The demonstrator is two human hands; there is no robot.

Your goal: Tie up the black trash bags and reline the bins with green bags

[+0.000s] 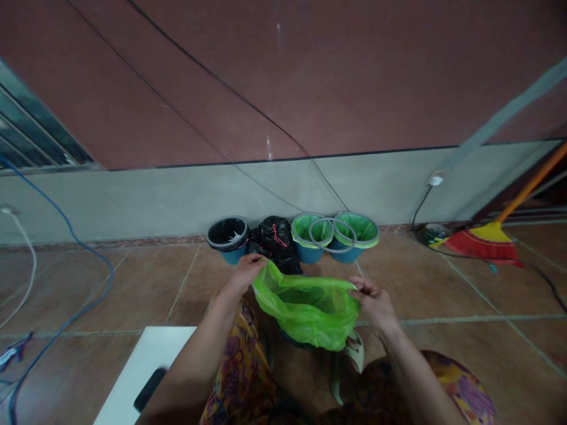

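Note:
A light green plastic bag is stretched wide between my two hands, its mouth facing up. My left hand pinches the bag's left edge, and my right hand grips its right edge. Under the bag, the dark rim of a bin shows in part; the rest of it is hidden by the bag. Beyond my hands, two blue bins with green liners stand by the wall, and a loose grey ring lies across their tops.
A blue bin with a black liner and tied black bags stand along the wall. To the right lie a red and yellow broom and a cable. At left are a white board with a dark phone-like object and a blue cable.

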